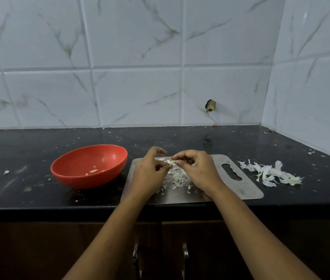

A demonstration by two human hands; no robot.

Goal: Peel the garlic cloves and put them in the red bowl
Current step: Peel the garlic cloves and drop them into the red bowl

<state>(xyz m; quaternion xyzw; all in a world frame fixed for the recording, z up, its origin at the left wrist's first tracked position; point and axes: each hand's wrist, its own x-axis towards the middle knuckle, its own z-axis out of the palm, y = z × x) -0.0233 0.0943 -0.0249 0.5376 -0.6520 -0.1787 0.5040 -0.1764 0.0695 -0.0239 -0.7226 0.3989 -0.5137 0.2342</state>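
You hold the clove (171, 162) between both hands, just above the far half of the board (240, 190). Your left hand (150, 171) pinches its nine o'clock end between thumb and fingertips, with the other fingers curled. Your right hand (197, 168) pinches the three o'clock end the same way. How much skin is on the clove is too small to tell. At six o'clock from it, peel scraps (177, 178) lie scattered over the board's middle.

The board is a metal sheet with a handle slot at its three o'clock end, and it lies near the front edge of the counter (38, 144). At nine o'clock from the board, just beside it, stands the bowl (70, 176), with a few peeled cloves (94, 171) at its bottom. At three o'clock, apart from the handle end, a peel pile (271, 173) lies on the dark counter, which is flecked with peel bits.

At twelve o'clock rises the tile wall (131, 93), with a small hole (210, 105). At six o'clock, below the counter edge, two cabinet handles (184, 257) show.
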